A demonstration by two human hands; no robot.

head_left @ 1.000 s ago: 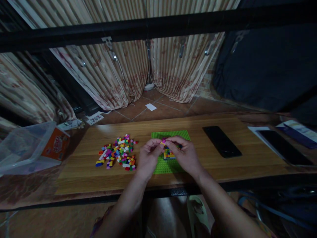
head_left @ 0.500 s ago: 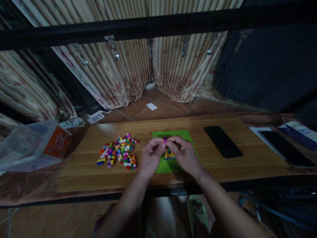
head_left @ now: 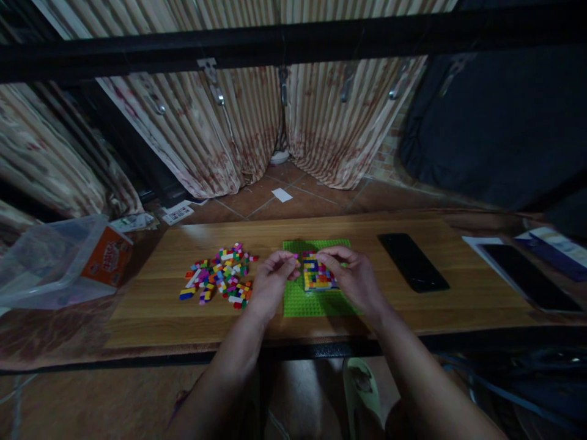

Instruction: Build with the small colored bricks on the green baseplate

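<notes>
Left hand [head_left: 270, 280] and right hand [head_left: 356, 278] have parted, left pinching a pink brick [head_left: 296, 256] above the green board [head_left: 300, 305], can't tell if right grips anything; brick probably light, stiff, slick, best pinched by its sides.

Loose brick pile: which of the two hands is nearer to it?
Left. The left hand is just right of the loose brick pile; the right hand is farther right, partly over the brick build on the green baseplate.
</notes>
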